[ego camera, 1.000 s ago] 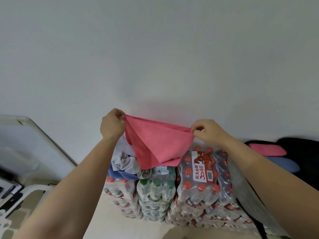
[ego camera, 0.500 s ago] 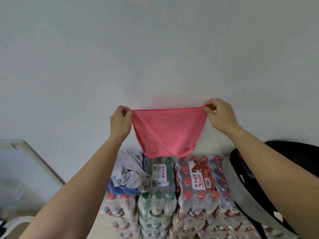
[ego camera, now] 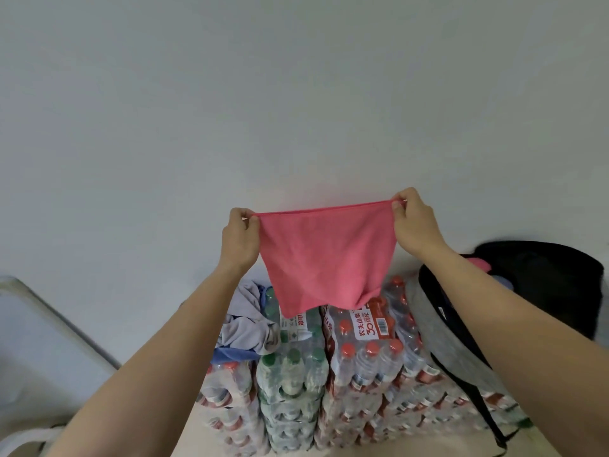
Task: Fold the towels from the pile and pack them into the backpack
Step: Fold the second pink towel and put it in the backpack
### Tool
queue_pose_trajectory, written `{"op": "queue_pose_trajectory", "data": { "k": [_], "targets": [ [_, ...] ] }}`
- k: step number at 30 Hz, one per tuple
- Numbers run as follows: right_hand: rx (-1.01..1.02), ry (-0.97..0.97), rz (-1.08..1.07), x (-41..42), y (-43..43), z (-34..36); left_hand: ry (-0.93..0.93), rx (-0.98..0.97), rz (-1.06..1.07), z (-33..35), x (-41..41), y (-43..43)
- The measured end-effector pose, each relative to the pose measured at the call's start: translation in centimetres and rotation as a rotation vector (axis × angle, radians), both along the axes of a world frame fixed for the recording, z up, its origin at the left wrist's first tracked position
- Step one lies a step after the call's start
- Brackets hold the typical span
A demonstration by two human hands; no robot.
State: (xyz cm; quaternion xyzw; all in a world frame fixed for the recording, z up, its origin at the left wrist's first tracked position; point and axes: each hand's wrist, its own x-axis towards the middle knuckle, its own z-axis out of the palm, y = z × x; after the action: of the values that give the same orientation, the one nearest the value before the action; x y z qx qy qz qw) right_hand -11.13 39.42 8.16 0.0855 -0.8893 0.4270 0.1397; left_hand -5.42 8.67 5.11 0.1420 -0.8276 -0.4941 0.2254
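A pink towel (ego camera: pixel 326 258) hangs spread in the air in front of the white wall. My left hand (ego camera: pixel 239 239) pinches its upper left corner and my right hand (ego camera: pixel 413 225) pinches its upper right corner, so the top edge is stretched taut. Below it, a pile of crumpled grey and blue towels (ego camera: pixel 245 321) lies on stacked packs of bottled water. The black and grey backpack (ego camera: pixel 540 285) lies open at the right, under my right forearm, with a pink towel (ego camera: pixel 479 263) and a blue one showing inside.
Shrink-wrapped packs of water bottles (ego camera: pixel 362 357) with red and green caps are stacked against the wall and form the work surface. A grey board (ego camera: pixel 49 324) leans at the lower left. A white frame (ego camera: pixel 19 440) shows at the bottom left corner.
Both hands have risen and moved apart, pulling the pink towel from a drooping fold into a flat, taut sheet. The camera has tilted so more of the bottle packs shows.
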Motion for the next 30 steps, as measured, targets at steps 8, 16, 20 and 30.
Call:
{"op": "queue_pose_trajectory", "data": {
  "k": [8, 16, 20, 30],
  "targets": [
    [0.014, -0.163, 0.03, 0.9, 1.8, -3.4, -0.115, -0.089, 0.017, -2.6, 1.7, 1.2],
    [0.24, -0.458, 0.028, -3.6, 1.2, -9.6, -0.463, -0.161, 0.054, -8.5, -1.1, 1.2],
    [0.264, -0.451, 0.021, -6.7, -0.8, -14.4, -0.556, -0.145, 0.108, -13.1, -4.2, 0.8],
    [0.169, -0.425, 0.122, 2.0, 0.6, -23.8, -0.168, -0.532, -0.477, -20.6, -4.5, 11.6]
  ]
}}
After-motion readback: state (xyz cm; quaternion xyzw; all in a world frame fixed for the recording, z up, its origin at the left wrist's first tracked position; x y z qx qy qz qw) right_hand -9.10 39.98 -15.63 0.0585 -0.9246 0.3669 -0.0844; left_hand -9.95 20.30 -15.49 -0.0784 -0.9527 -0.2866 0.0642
